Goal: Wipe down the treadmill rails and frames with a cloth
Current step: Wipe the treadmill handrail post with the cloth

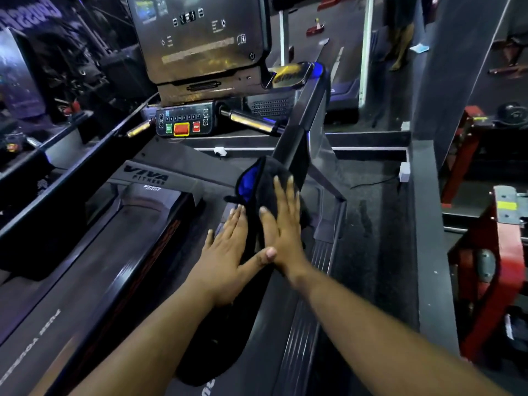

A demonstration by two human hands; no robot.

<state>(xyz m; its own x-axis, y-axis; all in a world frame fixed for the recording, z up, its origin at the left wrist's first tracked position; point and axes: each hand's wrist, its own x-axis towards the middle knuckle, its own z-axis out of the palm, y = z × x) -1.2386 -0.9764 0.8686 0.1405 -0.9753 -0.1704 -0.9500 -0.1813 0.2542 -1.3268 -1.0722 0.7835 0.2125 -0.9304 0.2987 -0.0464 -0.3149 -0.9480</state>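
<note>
I press my left hand point(225, 252) and right hand point(281, 227), fingers point(285, 195) straight and together, flat on the black cloth point(257, 184) over the treadmill's right rail point(300, 144).

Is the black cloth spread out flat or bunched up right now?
Bunched: the black cloth drapes in folds over the right rail, under both flat hands.

This was a gym. Ahead of the hands stood a dark treadmill console with a glossy screen point(197, 35) and a black button panel with green and red keys point(183, 122); red steel exercise frames point(503, 252) stood to their right, on dark speckled rubber flooring point(368, 224).
</note>
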